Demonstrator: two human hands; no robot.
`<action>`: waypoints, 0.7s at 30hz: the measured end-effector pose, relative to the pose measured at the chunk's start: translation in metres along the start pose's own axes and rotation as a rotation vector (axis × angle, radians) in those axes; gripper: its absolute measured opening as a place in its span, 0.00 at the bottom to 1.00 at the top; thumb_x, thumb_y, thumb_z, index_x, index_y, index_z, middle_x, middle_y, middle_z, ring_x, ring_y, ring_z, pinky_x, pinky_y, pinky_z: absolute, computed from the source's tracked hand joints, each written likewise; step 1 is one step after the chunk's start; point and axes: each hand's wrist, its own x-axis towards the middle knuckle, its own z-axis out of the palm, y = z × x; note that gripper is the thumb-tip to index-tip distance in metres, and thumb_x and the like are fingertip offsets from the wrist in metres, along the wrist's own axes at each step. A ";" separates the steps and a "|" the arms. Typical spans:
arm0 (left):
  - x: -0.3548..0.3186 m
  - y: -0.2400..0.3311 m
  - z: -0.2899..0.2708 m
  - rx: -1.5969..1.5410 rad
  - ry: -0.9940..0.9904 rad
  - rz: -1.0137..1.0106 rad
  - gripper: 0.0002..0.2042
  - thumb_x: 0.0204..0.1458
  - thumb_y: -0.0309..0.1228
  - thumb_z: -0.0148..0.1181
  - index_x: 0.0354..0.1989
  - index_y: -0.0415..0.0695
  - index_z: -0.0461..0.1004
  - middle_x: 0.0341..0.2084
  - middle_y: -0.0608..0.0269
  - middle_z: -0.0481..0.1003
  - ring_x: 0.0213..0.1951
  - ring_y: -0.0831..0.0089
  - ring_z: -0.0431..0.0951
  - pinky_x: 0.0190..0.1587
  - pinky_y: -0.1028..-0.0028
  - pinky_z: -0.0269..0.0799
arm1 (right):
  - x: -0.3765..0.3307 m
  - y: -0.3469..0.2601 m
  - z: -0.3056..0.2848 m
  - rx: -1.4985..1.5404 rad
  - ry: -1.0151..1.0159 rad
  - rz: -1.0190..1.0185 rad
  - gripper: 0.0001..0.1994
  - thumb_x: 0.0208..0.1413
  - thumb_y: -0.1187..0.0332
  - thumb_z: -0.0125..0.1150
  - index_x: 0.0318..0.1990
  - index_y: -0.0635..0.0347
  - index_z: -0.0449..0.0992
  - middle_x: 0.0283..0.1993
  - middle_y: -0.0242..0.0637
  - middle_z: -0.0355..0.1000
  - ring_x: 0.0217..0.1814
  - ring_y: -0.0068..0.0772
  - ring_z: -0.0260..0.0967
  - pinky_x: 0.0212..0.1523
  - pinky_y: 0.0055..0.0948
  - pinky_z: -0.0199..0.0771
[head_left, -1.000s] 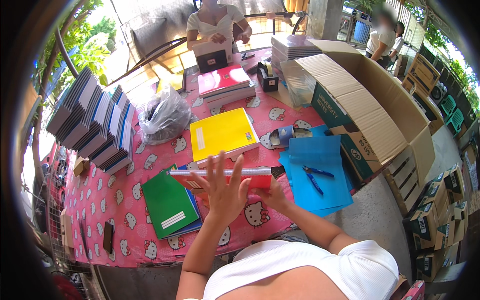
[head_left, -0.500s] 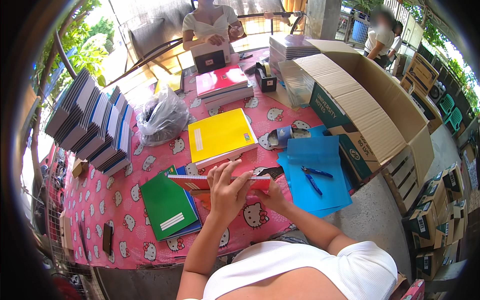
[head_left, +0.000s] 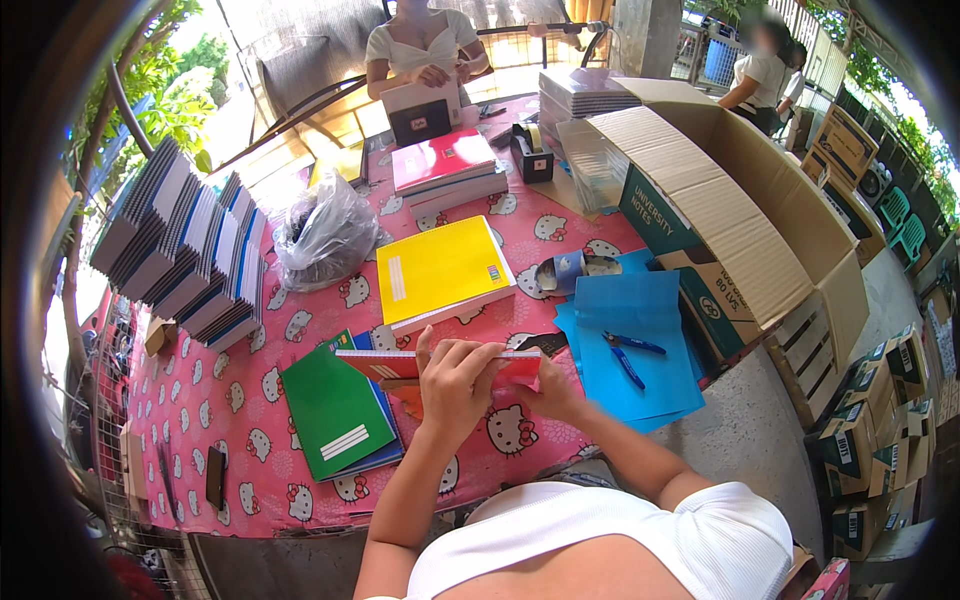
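Note:
I hold a thin red notebook (head_left: 385, 363) level above the pink patterned tablecloth (head_left: 230, 400). My left hand (head_left: 455, 385) lies over its middle, fingers curled on the near edge. My right hand (head_left: 545, 390) grips its right end from below. A green notebook (head_left: 335, 410) lies on a small stack just left of my hands. A yellow notebook stack (head_left: 440, 268) sits beyond them. To the right lie blue paper sheets (head_left: 630, 350) with two blue pens (head_left: 630, 355) on top.
Slanted stacks of notebooks (head_left: 180, 250) line the left side, next to a grey plastic bag (head_left: 325, 235). A red notebook stack (head_left: 445, 165), a tape dispenser (head_left: 530, 155) and a large open cardboard box (head_left: 720, 220) stand farther back. A person across the table holds a booklet (head_left: 420, 110).
The red notebook has tipped from edge-on to flatter, its cover now showing. My left hand's fingers have folded down over it from a spread pose.

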 end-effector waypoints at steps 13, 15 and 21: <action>-0.004 -0.002 0.003 0.045 0.018 0.024 0.09 0.45 0.30 0.64 0.37 0.49 0.79 0.30 0.69 0.77 0.36 0.71 0.75 0.55 0.60 0.54 | 0.021 0.079 -0.191 -0.894 0.303 0.421 0.12 0.40 0.74 0.66 0.35 0.60 0.74 0.47 0.48 0.67 0.54 0.48 0.65 0.55 0.40 0.66; -0.001 0.001 0.005 0.033 0.014 0.036 0.10 0.46 0.29 0.64 0.38 0.49 0.79 0.30 0.69 0.77 0.37 0.71 0.75 0.55 0.60 0.54 | 0.013 0.105 -0.221 -1.021 0.308 0.562 0.11 0.43 0.74 0.64 0.36 0.61 0.74 0.46 0.47 0.67 0.53 0.48 0.66 0.53 0.41 0.68; -0.004 -0.001 0.001 0.071 0.001 0.044 0.10 0.46 0.27 0.63 0.39 0.50 0.79 0.31 0.69 0.78 0.40 0.71 0.75 0.57 0.60 0.52 | 0.027 0.100 -0.212 -1.115 0.299 0.899 0.11 0.50 0.74 0.52 0.42 0.63 0.73 0.47 0.47 0.69 0.51 0.49 0.68 0.51 0.43 0.70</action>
